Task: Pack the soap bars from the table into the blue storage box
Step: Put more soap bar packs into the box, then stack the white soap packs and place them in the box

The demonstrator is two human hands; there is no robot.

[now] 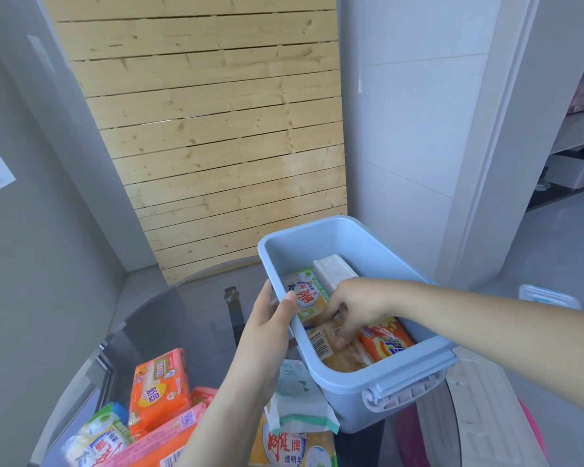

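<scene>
The blue storage box (321, 244) stands on the round glass table (182, 325), at its right side. My left hand (267, 318) grips the box's left rim, thumb inside. My right hand (354, 308) reaches down into the box, and its fingers press on a yellow wrapped soap bar (327, 345) with a barcode. Also in the box lie a white bar (334, 267), a yellow-green wrapped bar (305, 291) and an orange wrapped bar (388, 338). On the table's near left lie several wrapped soap bars, among them an orange one (159, 389).
A wooden slatted panel (216, 129) leans against the wall behind the table. A white-green packet (297, 402) and a yellow soap pack (294, 446) lie in front of the box. A white slatted object (482, 416) and something pink sit at the lower right. A doorway opens at the right.
</scene>
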